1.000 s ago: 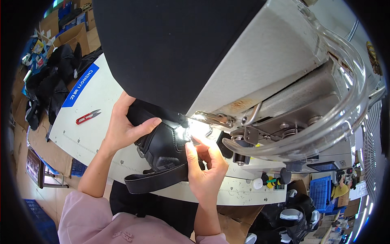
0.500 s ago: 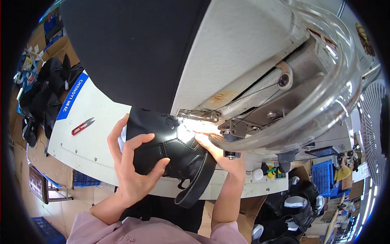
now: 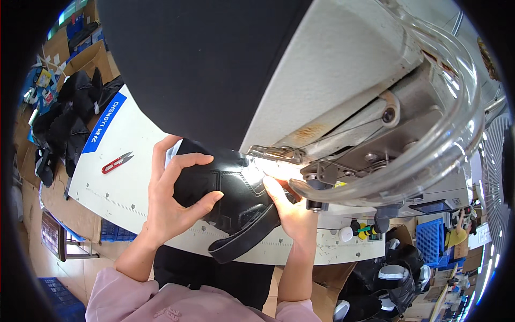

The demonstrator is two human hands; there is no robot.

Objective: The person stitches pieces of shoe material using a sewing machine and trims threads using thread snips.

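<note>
A black leather-like stitched piece (image 3: pixel 198 185) lies on the white sewing bed beneath the sewing machine head (image 3: pixel 316 86). A black strap (image 3: pixel 241 239) curves from its near side, its looped end hanging toward me. My left hand (image 3: pixel 174 193) rests at the piece's left side, forefinger and thumb spread wide over it. At the right side, my right hand (image 3: pixel 292 209) pinches the piece, its thumb on top close to the brightly lit stitching area. Glare and the clear tube partly hide the right fingertips and the needle.
Red-handled thread snips (image 3: pixel 117 162) lie on the table (image 3: pixel 142 145) at left. A clear curved tube (image 3: pixel 456 155) arches at right. Black items are heaped at far left (image 3: pixel 70 112) and lower right (image 3: pixel 386 273). A blue crate (image 3: pixel 430 239) stands at right.
The black piece has turned somewhat, and its strap's looped end has swung to the left. Both hands have shifted slightly with the piece. The whole view has moved a little.
</note>
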